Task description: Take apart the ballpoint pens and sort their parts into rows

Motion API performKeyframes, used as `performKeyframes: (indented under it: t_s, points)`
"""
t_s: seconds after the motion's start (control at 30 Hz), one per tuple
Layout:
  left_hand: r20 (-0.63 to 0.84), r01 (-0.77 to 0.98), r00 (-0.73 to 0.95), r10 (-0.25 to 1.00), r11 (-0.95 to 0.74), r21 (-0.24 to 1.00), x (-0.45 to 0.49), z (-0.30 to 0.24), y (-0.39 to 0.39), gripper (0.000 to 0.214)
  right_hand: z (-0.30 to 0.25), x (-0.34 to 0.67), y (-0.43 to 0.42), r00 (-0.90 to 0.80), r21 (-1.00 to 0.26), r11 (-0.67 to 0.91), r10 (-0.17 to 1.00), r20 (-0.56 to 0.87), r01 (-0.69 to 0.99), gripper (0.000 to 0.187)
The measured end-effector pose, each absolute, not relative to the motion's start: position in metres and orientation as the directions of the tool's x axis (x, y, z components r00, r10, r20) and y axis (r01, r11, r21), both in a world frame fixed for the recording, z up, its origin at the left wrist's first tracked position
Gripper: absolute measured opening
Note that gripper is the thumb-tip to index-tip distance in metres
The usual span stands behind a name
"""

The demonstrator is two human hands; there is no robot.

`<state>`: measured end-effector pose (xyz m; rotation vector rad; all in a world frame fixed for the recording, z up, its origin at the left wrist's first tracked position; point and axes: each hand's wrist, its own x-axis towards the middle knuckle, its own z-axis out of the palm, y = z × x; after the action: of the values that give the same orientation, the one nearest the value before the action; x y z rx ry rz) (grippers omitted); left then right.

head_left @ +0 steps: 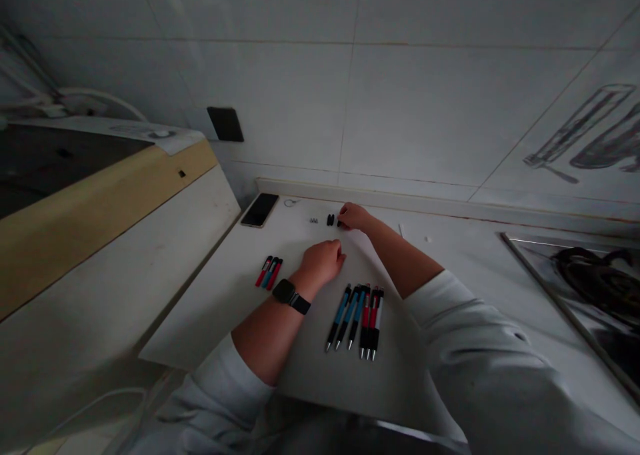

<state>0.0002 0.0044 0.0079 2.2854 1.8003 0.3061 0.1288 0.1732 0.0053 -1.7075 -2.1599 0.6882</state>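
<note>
My right hand (pixel 354 216) is at the back of the white worktop (pixel 225 321), fingertips pinched on a small black pen part (pixel 339 223). Just left of it stand similar black pen parts (pixel 331 220), then a few tiny silvery pieces (pixel 313 221). Closer to me, my left hand (pixel 323 260) is curled closed; whatever its fingers hold is hidden. Short red and blue pen barrels (pixel 269 272) with black clips lie left of that hand. In front of both hands, several click pens (pixel 356 321) in blue, red and white lie side by side, silver tips toward me.
A phone (pixel 260 210) lies at the back left corner, near a thin ring-shaped item (pixel 291 203). Small white pieces (pixel 428 239) sit right of my right forearm. A gas hob (pixel 590 295) is at the far right, a cream cabinet (pixel 150 228) at the left, and a tiled wall (pixel 425 108) behind.
</note>
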Motion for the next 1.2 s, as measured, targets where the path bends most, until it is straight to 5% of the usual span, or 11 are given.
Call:
performKeyframes:
  t_s: [0.37,0.53,0.77,0.93,1.2]
  points:
    - [0.067,0.921,0.231,0.971,-0.241,0.305,0.0,0.001,0.005,0.021,-0.001,0.112,0.188,-0.25,-0.389,0.223,0.968,-0.019,0.894,0.017]
    - [0.059,0.921,0.23,0.971,-0.237,0.309,0.0,0.004,0.004,0.022,0.0,0.111,0.186,-0.265,-0.405,0.239,0.964,-0.01,0.883,0.012]
    - [0.074,0.928,0.234,0.969,-0.246,0.279,-0.001,0.0,0.007,0.021,0.012,0.135,0.154,-0.233,-0.496,0.231,0.971,0.06,0.837,0.029]
    - [0.075,0.936,0.223,0.972,-0.235,0.263,-0.001,-0.002,0.008,0.022,0.029,0.195,0.084,-0.46,-0.606,0.418,0.883,0.095,0.677,0.018]
    - [0.085,0.933,0.23,0.97,-0.244,0.263,-0.002,0.0,0.01,0.018,0.015,0.271,-0.01,-0.685,-0.704,0.502,0.728,0.031,0.502,0.019]
